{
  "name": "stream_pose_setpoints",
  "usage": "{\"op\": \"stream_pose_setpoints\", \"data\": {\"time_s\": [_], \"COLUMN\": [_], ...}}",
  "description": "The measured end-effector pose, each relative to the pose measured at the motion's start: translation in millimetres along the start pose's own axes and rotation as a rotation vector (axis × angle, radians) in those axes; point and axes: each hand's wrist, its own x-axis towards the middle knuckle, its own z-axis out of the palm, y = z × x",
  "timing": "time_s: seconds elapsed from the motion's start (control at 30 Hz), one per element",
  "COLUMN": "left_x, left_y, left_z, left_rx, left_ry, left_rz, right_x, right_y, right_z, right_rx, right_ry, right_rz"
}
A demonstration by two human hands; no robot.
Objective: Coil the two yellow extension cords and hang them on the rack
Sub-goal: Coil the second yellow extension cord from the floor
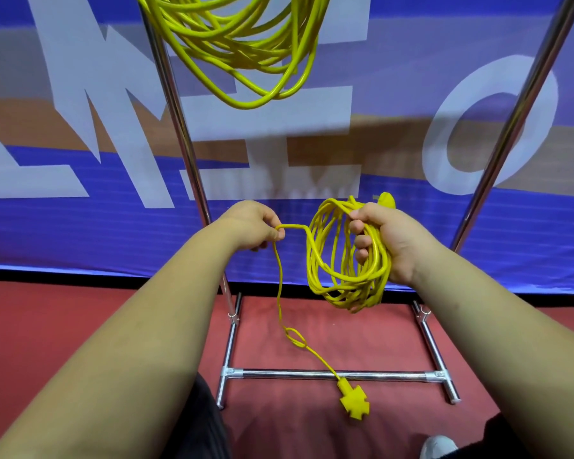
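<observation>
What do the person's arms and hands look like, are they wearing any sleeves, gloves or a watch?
Both forearms are bare as far as the view shows them: the left forearm and right forearm carry no sleeve, cuff or band. The left hand and right hand are ungloved, with no watch or ring visible.

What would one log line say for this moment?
first cord: coiled, hanging up top | right-hand grip: holds second cord's coil | left-hand grip: pinches loose strand | socket end: down by rack base
</observation>
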Motion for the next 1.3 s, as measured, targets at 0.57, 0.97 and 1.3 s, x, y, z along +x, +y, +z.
{"op": "stream_pose_setpoints", "data": {"time_s": [0.57, 0.97, 1.3], "left_x": [-3, -2, -13], "left_y": [1, 10, 24], "left_z": [17, 37, 24], "left_rx": [-0.496, -0.776, -0.347], "left_ry": [-0.208, -0.007, -0.066], "left_rz": [-0.558, -0.615, -0.095], "right_x": [0, 2, 6], "right_y": [8, 21, 28], "right_z": [-1, 3, -8], "right_rx": [0.028, -0.135, -0.381], "right_ry": [0.034, 0.033, 0.359], "right_rz": [0.066, 0.079, -0.129]}}
